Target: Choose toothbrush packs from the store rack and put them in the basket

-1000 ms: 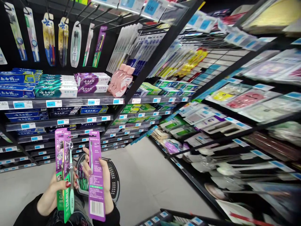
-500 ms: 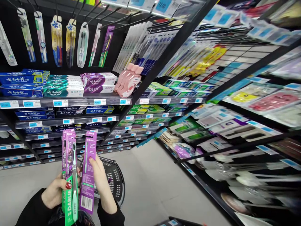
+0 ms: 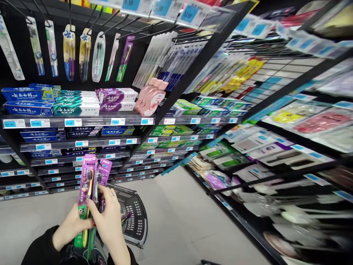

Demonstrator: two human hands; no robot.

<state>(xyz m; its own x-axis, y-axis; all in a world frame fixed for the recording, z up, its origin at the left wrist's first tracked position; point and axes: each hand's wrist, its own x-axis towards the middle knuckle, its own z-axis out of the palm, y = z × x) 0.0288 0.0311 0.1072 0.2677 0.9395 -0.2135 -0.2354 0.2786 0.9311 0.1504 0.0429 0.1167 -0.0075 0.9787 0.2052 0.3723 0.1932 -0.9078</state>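
My left hand [image 3: 67, 225] is closed around the lower part of a purple and green toothbrush pack [image 3: 87, 170] holding a yellow toothbrush with a dark head. Just behind it, on the right, my right hand [image 3: 109, 215] grips another toothbrush pack [image 3: 104, 170], purple at its top, with a green brush partly visible. My right thumb reaches across to the front pack's edge. The packs overlap, and fingers hide their lower parts, so I cannot tell exactly how many there are. Below the hands, a dark shopping basket [image 3: 142, 217] has small packaged things inside.
Ahead is a shelf unit with toothpaste boxes [image 3: 118, 96], pink bottles [image 3: 151, 98] and price labels. Above them hang toothbrush packs [image 3: 126, 59] on hooks. A second rack [image 3: 228, 180] with packaged goods and utensils runs along the right, beside the grey floor [image 3: 176, 221].
The pack with the yellow brush now faces me in front; the green-brush pack was there before. My right hand has moved closer to the left, and its pack no longer shows the barcode side.
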